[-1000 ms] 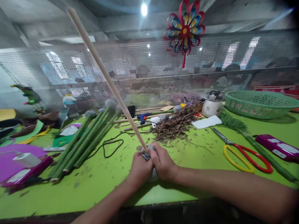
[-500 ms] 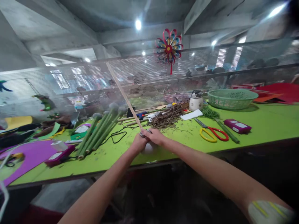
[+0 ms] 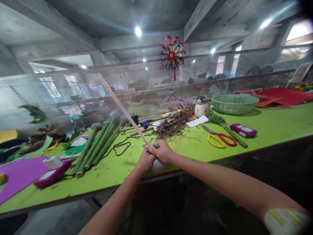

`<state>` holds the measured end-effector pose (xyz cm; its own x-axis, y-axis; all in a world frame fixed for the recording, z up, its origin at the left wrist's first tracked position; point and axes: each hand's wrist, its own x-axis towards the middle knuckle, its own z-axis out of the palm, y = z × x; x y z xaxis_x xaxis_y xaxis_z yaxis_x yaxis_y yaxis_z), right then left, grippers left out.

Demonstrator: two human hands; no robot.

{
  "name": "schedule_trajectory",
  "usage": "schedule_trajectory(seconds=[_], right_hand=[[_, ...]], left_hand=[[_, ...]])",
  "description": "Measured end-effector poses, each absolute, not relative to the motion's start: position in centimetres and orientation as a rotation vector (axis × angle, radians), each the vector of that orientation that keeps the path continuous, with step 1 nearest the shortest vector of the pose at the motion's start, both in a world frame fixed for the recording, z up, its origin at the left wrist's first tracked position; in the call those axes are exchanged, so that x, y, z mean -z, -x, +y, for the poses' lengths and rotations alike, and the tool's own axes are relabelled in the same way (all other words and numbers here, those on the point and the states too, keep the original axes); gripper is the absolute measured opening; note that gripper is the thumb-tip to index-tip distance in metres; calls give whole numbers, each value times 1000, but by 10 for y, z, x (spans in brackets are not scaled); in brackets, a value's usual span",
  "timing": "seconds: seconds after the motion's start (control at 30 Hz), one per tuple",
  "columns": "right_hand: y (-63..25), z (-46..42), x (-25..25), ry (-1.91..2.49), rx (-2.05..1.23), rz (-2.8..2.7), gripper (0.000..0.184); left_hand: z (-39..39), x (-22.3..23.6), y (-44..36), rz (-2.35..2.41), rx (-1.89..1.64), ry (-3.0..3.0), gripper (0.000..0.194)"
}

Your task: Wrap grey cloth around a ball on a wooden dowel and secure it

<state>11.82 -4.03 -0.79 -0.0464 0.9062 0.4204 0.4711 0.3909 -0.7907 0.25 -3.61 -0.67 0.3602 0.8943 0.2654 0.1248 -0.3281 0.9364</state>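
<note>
Close together near the table's front edge, my left hand point(image 3: 145, 160) and my right hand point(image 3: 163, 152) are both closed at the lower end of a long pale wooden stick point(image 3: 119, 105). The stick leans up and to the left, its far end standing free. Some dark grey material point(image 3: 155, 147) shows between my fingers around the stick's base. Under my hands is a rounded pale grey shape point(image 3: 157, 165), blurred and partly hidden. How the fingers split the grip cannot be made out.
Left lie green-wrapped sticks with grey tops point(image 3: 97, 143), a purple sheet point(image 3: 22, 173) and a magenta box point(image 3: 52, 173). Dried twigs point(image 3: 174, 125), a glue gun point(image 3: 146, 124) and black cord are ahead. Scissors point(image 3: 216, 137), a white jar point(image 3: 201, 109) and a green basket point(image 3: 234, 106) stand right.
The view has turned slightly right, so the table things sit further left. The stick leans more to the left. Both hands stay closed together at its base.
</note>
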Motion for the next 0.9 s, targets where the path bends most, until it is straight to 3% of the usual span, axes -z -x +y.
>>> schedule_trajectory(seconds=[0.9], right_hand=[[-122, -32, 20, 1132, -733, -1578, 40]], left_hand=[[-29, 13, -17, 1206, -1143, -1600, 13]])
